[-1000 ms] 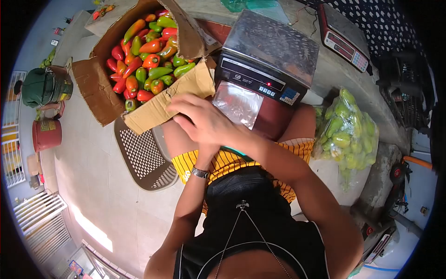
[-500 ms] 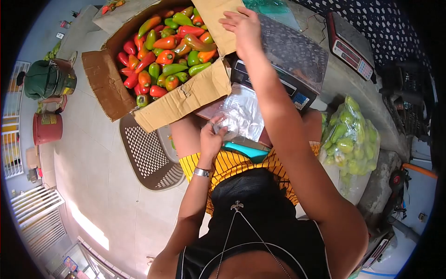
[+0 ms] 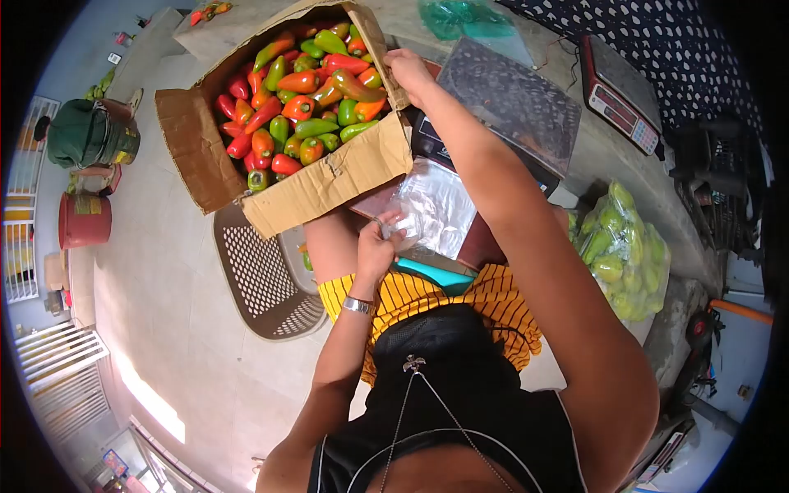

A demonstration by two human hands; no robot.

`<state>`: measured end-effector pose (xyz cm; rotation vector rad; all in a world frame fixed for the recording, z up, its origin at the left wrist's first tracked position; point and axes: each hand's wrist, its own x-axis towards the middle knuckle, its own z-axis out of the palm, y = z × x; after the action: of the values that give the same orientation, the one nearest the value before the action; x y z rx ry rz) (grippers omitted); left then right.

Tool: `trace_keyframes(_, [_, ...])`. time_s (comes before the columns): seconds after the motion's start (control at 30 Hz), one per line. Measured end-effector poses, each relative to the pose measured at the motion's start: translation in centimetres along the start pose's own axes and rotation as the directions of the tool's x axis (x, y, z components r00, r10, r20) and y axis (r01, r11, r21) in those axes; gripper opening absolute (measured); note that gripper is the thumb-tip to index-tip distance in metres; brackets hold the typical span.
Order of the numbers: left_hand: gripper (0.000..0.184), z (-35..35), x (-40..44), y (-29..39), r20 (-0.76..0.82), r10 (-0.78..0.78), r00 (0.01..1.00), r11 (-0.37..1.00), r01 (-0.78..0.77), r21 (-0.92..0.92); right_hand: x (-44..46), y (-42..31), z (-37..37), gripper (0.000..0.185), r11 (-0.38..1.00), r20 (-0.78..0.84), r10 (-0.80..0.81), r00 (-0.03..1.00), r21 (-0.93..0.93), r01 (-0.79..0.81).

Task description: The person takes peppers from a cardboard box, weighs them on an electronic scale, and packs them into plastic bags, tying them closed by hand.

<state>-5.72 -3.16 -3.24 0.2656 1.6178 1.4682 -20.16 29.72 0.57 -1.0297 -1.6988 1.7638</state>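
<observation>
A cardboard box (image 3: 329, 175) full of red, orange and green peppers (image 3: 300, 107) stands tilted in front of me. At its right side, my right hand (image 3: 411, 76) has its fingers bent around the edge of the raised flap (image 3: 374, 37). My left hand (image 3: 380, 246), with a metal watch on the wrist, pinches clear thin plastic (image 3: 403, 220), which looks like a bag. Beside that hand, a stack of clear plastic bags (image 3: 440, 197) lies on a dark red surface above my lap.
A weighing scale (image 3: 514, 99) stands right of the box, with a second scale (image 3: 620, 99) farther right. A bag of green vegetables (image 3: 620, 255) is at my right. Below the box sits a brown perforated basket (image 3: 259, 275). A red bucket (image 3: 85, 222) stands far left.
My right hand has moved down and left from above the spread-out flap onto its edge. That flap now stands more upright. My left hand stays at the plastic.
</observation>
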Motion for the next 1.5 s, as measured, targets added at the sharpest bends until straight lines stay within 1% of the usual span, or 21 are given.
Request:
trace_keyframes(0.1, [0.044, -0.2, 0.4, -1.0, 0.013, 0.014, 1.000, 0.999, -0.013, -0.033, -0.7, 0.3, -0.5, 0.039, 0.964, -0.116, -0.203, 0.972, -0.199, 0.177])
trace_keyframes(0.13, [0.044, -0.1, 0.2, -0.8, 0.007, 0.017, 1.000, 0.999, -0.017, -0.032, -2.6, -1.5, -1.1, 0.038, 0.924, -0.147, -0.304, 0.941, -0.284, 0.254])
trace_keyframes(0.2, [0.044, 0.1, 0.3, -0.6, 0.037, 0.017, 0.999, 1.000, -0.017, -0.018, -7.0, -4.4, -1.4, 0.035, 0.790, -0.071, -0.573, 0.817, -0.316, 0.526])
trace_keyframes(0.23, [0.044, 0.1, 0.3, -0.6, 0.049, 0.017, 0.999, 1.000, -0.016, -0.011, -8.4, -5.5, -1.3, 0.034, 0.694, -0.028, -0.687, 0.726, -0.321, 0.645])
trace_keyframes(0.27, [0.044, 0.2, 0.3, -0.6, 0.053, 0.012, 0.999, 1.000, -0.011, -0.008, -9.1, -6.5, -1.3, 0.035, 0.538, 0.149, -0.773, 0.617, -0.360, 0.762])
trace_keyframes(0.3, [0.044, 0.3, 0.4, -0.5, 0.057, 0.008, 0.998, 1.000, -0.008, -0.003, -9.2, -6.8, -1.3, 0.036, 0.364, 0.324, -0.814, 0.483, -0.364, 0.857])
trace_keyframes(0.33, [0.044, 0.4, 0.5, -0.4, 0.061, 0.005, 0.998, 1.000, -0.005, 0.003, -8.9, -6.8, -1.0, 0.060, 0.343, 0.500, -0.719, 0.483, -0.350, 0.872])
trace_keyframes(0.43, [0.044, 0.4, 0.5, -0.4, 0.060, -0.009, 0.998, 1.000, 0.009, 0.010, -8.8, -8.2, -0.2, 0.086, -0.026, 0.718, -0.554, 0.421, -0.520, 0.854])
trace_keyframes(0.47, [0.044, 0.4, 0.5, -0.5, 0.060, -0.004, 0.998, 1.000, 0.003, 0.018, -8.5, -9.1, 0.2, 0.102, -0.028, 0.755, -0.413, 0.508, -0.569, 0.822])
trace_keyframes(0.57, [0.045, 0.4, 0.3, -0.4, 0.084, 0.000, 0.996, 0.999, -0.003, 0.037, -7.9, -11.6, 1.6, 0.101, -0.094, 0.766, -0.154, 0.624, -0.640, 0.762])
trace_keyframes(0.6, [0.045, 0.2, 0.4, -0.6, 0.105, -0.003, 0.994, 0.999, -0.002, 0.041, -7.6, -11.9, 2.1, 0.099, -0.098, 0.753, -0.104, 0.649, -0.657, 0.747])
trace_keyframes(0.7, [0.045, 0.1, 0.4, -0.9, 0.145, -0.008, 0.989, 0.999, 0.002, 0.038, -8.4, -11.6, 3.2, 0.096, -0.056, 0.673, -0.082, 0.735, -0.739, 0.671])
trace_keyframes(0.73, [0.045, 0.1, 0.6, -0.8, 0.158, -0.005, 0.987, 0.999, 0.000, 0.036, -8.6, -11.6, 3.2, 0.095, -0.056, 0.668, -0.080, 0.740, -0.744, 0.666])
trace_keyframes(0.8, [0.045, 0.1, 0.6, -0.7, 0.157, 0.003, 0.988, 0.999, -0.008, 0.032, -9.2, -11.4, 3.0, 0.092, -0.061, 0.663, -0.074, 0.745, -0.749, 0.660])
trace_keyframes(0.97, [0.045, 0.1, 0.9, -1.5, 0.191, 0.010, 0.982, 1.000, -0.013, 0.016, -10.1, -10.7, 2.1, 0.085, 0.035, 0.673, -0.106, 0.732, -0.733, 0.679])
trace_keyframes(1.1, [0.045, 0.2, 0.6, -0.8, 0.181, 0.012, 0.983, 0.996, -0.027, 0.079, -9.2, -10.9, 1.7, 0.077, 0.044, 0.698, -0.104, 0.708, -0.708, 0.704])
trace_keyframes(1.13, [0.044, 0.4, 0.6, -0.4, 0.175, 0.008, 0.985, 0.996, -0.023, 0.087, -9.0, -10.7, 1.8, 0.075, 0.035, 0.704, -0.116, 0.701, -0.702, 0.711])
trace_keyframes(1.23, [0.043, 0.2, 0.1, -0.1, 0.159, -0.008, 0.987, 0.995, -0.008, 0.098, -8.9, -9.3, 0.4, 0.073, 0.110, 0.726, -0.278, 0.629, -0.626, 0.772])
trace_keyframes(1.33, [0.042, 0.2, 0.4, -0.9, 0.172, -0.002, 0.985, 0.996, -0.013, 0.088, -9.7, -6.6, -0.1, 0.062, 0.103, 0.638, -0.602, 0.479, -0.534, 0.839])
trace_keyframes(1.4, [0.042, 0.0, 0.7, -1.3, 0.191, 0.012, 0.982, 0.994, -0.032, 0.101, -10.7, -5.8, -0.2, 0.052, 0.073, 0.512, -0.790, 0.337, -0.468, 0.881])
trace_keyframes(1.5, [0.041, 0.2, 0.6, -0.8, 0.162, 0.005, 0.987, 0.991, -0.026, 0.130, -13.6, -6.3, -1.0, 0.054, 0.219, 0.279, -0.883, 0.377, -0.465, 0.858])
